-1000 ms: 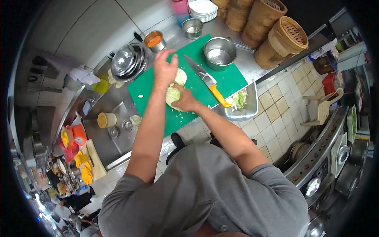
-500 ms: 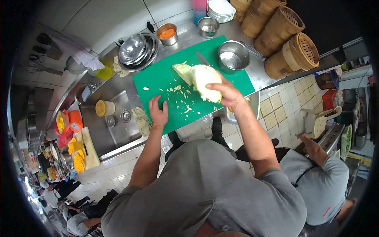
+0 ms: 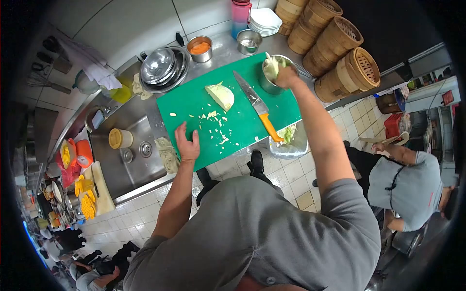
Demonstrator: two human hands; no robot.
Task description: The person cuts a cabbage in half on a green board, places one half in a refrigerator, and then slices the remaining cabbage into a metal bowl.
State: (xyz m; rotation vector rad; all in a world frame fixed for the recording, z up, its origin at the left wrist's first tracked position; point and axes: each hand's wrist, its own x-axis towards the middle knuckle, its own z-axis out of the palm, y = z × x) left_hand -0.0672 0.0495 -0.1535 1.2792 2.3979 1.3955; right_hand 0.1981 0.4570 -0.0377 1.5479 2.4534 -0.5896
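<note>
My right hand point(image 3: 287, 76) is over the steel pot point(image 3: 270, 87) at the board's far right corner. It grips a pale cabbage piece point(image 3: 272, 64) at the pot's mouth; the fingers are partly hidden. My left hand point(image 3: 187, 143) rests with fingers apart on the near left edge of the green cutting board point(image 3: 179, 104), holding nothing. A cut cabbage wedge point(image 3: 221, 96) lies on the board, with small cabbage bits point(image 3: 219, 127) scattered nearer me. To the right of the wedge lies a knife point(image 3: 254, 99), its orange handle reaching the near edge.
Below the board's right edge hangs a lined bin point(image 3: 291, 145) with leaf scraps. The sink point(image 3: 131, 165) is at left. Steel bowls point(image 3: 160, 68), an orange-filled tin point(image 3: 200, 48) and bamboo steamers point(image 3: 347, 72) stand behind. A co-worker point(image 3: 405, 189) is at right.
My right hand has carried cabbage from the middle of the board to the pot. The wedge and knife are now uncovered on the board. My left hand stays near the board's edge.
</note>
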